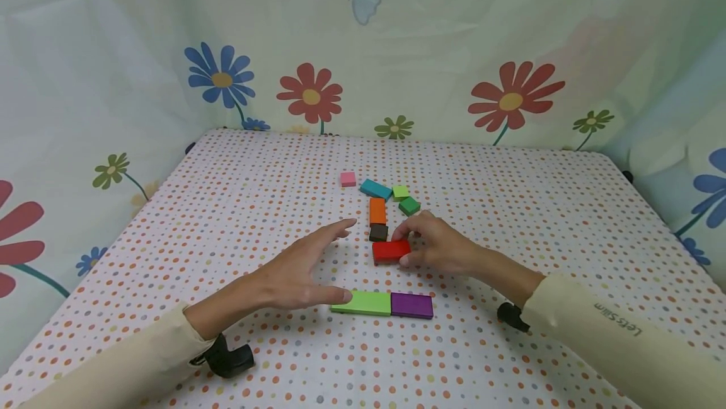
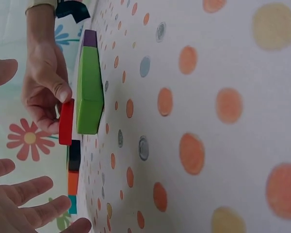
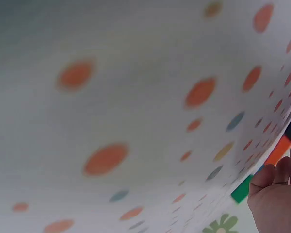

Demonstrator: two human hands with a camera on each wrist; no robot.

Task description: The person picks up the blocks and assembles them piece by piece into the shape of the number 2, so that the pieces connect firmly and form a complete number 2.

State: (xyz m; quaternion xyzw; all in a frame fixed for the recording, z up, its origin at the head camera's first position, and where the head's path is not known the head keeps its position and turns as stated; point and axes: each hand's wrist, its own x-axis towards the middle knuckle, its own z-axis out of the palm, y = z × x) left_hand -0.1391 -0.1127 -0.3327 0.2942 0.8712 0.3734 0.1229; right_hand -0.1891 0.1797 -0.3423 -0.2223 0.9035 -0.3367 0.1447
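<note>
A red block [image 1: 390, 251] is pinched at its right end between the thumb and fingers of my right hand [image 1: 445, 246]. It is just in front of a black block [image 1: 378, 232]. My left hand [image 1: 300, 264] is spread with straight fingers and holds nothing; in the head view its thumb overlaps the left end of a long light-green block [image 1: 368, 303]. A purple block [image 1: 411, 305] lies end to end with that green one. In the left wrist view the left fingers [image 2: 31, 189] are apart, and the red block [image 2: 66, 122] hangs from the right hand's grip.
Behind the black block lie an orange block [image 1: 377, 211], a blue block [image 1: 376, 189], a small lime block [image 1: 400, 193], a dark-green block [image 1: 409, 206] and a pink block [image 1: 348, 179]. The dotted tablecloth [image 1: 510, 207] reaches back to a flowered curtain [image 1: 408, 50].
</note>
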